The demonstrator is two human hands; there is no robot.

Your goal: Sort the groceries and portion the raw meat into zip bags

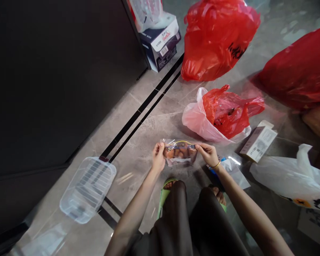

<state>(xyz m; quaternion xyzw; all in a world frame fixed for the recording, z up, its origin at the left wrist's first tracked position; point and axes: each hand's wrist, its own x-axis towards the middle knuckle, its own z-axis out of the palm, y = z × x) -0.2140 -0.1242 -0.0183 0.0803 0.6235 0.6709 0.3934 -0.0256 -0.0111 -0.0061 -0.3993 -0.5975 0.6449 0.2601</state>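
Between my two hands a clear plastic packet (180, 153) with several brown, rounded pieces inside is stretched out above the floor. My left hand (159, 155) pinches its upper left corner, fingers closed on the film. At the upper right corner my right hand (208, 155), with a gold bracelet at the wrist, pinches the packet the same way. A yellow curved line and a dark strip run along the packet's top edge. What the brown pieces are, I cannot make out.
A clear plastic tray (88, 190) lies left. Ahead are a pink and red plastic bag (216, 115), a large red bag (218, 39) and a dark box (161, 42). Right are a small white carton (258, 141) and a white bag (290, 174). A black panel (56, 78) stands left.
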